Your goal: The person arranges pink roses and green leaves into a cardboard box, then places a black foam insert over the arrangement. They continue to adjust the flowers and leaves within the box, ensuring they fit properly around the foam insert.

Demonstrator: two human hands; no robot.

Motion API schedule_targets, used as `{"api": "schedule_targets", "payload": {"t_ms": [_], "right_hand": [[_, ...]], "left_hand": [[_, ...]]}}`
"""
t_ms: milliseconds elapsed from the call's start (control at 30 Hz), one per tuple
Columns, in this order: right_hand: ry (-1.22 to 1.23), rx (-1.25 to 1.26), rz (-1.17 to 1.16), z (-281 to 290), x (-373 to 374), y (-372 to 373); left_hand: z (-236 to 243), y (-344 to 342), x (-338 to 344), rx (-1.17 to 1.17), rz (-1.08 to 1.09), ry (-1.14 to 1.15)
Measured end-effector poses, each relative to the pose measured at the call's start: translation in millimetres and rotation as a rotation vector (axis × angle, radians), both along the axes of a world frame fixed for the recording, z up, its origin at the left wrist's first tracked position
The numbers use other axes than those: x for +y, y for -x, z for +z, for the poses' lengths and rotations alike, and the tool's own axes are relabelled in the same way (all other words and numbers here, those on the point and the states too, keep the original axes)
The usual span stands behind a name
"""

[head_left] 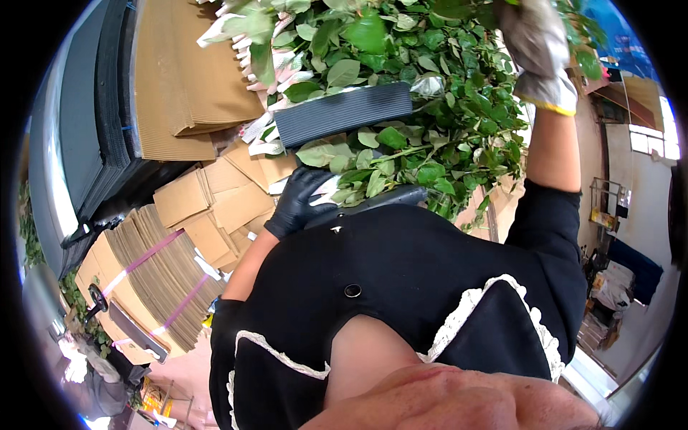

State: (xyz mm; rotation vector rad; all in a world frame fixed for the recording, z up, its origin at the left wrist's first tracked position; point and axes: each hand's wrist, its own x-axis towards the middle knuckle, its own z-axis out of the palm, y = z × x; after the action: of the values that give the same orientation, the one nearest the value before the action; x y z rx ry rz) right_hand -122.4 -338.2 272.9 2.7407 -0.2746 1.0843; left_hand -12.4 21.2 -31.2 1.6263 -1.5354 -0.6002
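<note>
My left hand (301, 202), in a black glove, is close to my body at the near left edge of a heap of leafy green stems (459, 93). Its fingers curl round a white wrapped end (327, 189) of one bunch. My right hand (537, 44) wears a grey-and-white glove with a yellow cuff edge. It is raised at the upper right among leaves, blurred, its fingers partly out of view. A dark ribbed strip (344, 115) lies across the heap. White and pink wrapped ends (269, 79) line the heap's left side.
Corrugated cardboard sheets (193, 64) and dark grey panels (89, 107) stand at the left. Below them are loose cardboard pieces (229, 197) and a strapped cardboard stack (154, 265). A dark padded edge (390, 198) runs before my body. A rack (605, 201) stands far right.
</note>
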Motion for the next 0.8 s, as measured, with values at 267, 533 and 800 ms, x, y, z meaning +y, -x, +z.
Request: {"api": "schedule_targets", "payload": {"t_ms": [267,533,800], "right_hand": [[-0.719,0.68,-0.61,-58.4,34.0,102.0],[-0.569,0.885,-0.519,-170.3,-2.0,57.3],[-0.248,-0.026,0.262,-14.7,55.3,101.5]], "left_hand": [[-13.3,-2.2,-1.1,-0.041,0.059,0.048],[-12.2,-1.3,-10.1,0.023,0.022,0.038],[-20.0,3.2,-3.1,-0.068,0.118,0.087]]}}
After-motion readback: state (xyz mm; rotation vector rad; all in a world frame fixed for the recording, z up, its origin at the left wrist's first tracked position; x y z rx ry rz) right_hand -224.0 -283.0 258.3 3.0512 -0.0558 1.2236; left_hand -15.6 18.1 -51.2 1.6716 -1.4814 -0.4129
